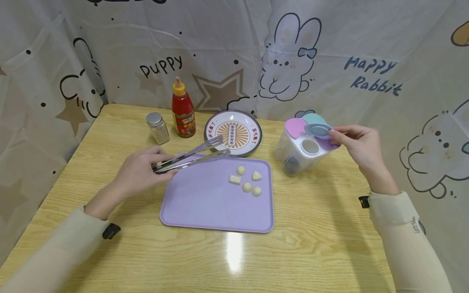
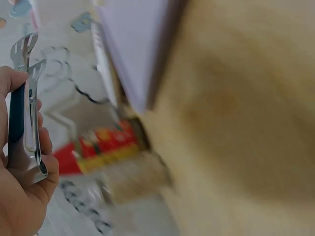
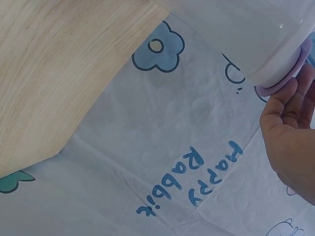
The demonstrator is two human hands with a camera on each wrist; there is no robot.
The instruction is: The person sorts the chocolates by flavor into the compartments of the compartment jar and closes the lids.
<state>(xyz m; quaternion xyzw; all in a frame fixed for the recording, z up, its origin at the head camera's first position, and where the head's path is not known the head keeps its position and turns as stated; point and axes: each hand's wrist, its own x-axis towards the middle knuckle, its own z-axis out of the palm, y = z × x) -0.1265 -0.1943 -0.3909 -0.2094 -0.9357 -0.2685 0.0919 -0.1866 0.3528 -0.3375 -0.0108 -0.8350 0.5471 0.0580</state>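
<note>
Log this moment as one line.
left hand: grips tongs | right hand: pinches seasoning box lid | tray: five dumplings

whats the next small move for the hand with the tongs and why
Probably swing the tongs right and down over the white pieces on the purple tray. The left hand holds them pointing at the plate, short of the pieces.

- The head view looks forward and down from above the table [image 1: 329, 228], taking in both hands, the tray [image 1: 205, 203] and the curtain [image 1: 366, 40] behind.
- The left wrist view sits close beside the left hand [image 2: 19, 196], facing along the tongs [image 2: 24, 98]; it is blurred and shares the tongs, tray corner and red bottle [image 2: 98, 147].
- The right wrist view is close under the right hand [image 3: 290, 137], facing the curtain; it shares the jar [image 3: 266, 39].
</note>
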